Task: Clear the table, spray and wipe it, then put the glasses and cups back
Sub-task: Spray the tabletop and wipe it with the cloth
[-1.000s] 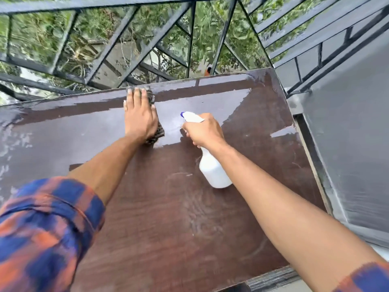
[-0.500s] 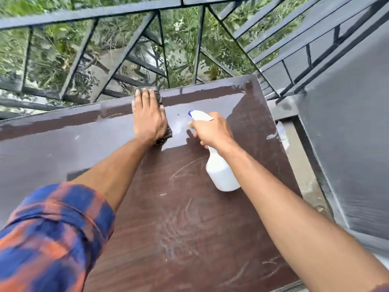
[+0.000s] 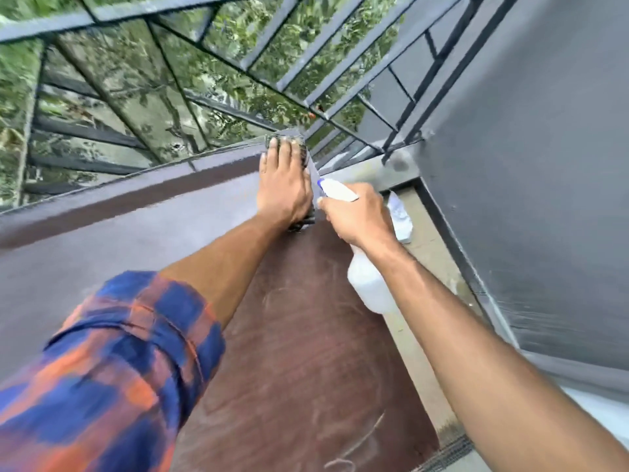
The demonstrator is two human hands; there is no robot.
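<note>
The brown wooden table (image 3: pixel 306 352) fills the lower middle of the head view, its far part shiny. My left hand (image 3: pixel 284 187) lies flat with straight fingers on a dark checked cloth (image 3: pixel 299 144) at the table's far right corner. Most of the cloth is hidden under the hand. Just to the right, my right hand (image 3: pixel 357 214) grips the neck of a white spray bottle (image 3: pixel 369 287) with a blue-tipped nozzle, held tilted above the table's right edge. No glasses or cups are in view.
A black metal railing (image 3: pixel 238 63) runs behind the table, with greenery beyond. A grey wall (image 3: pixel 527 165) rises on the right. Between table and wall lies a narrow concrete strip (image 3: pixel 429 253) with a pale scrap (image 3: pixel 400 216) on it.
My left hand has slid the cloth to the right, to the far right corner. My right hand with the bottle has shifted right, over the table's edge. The view has swung left.
</note>
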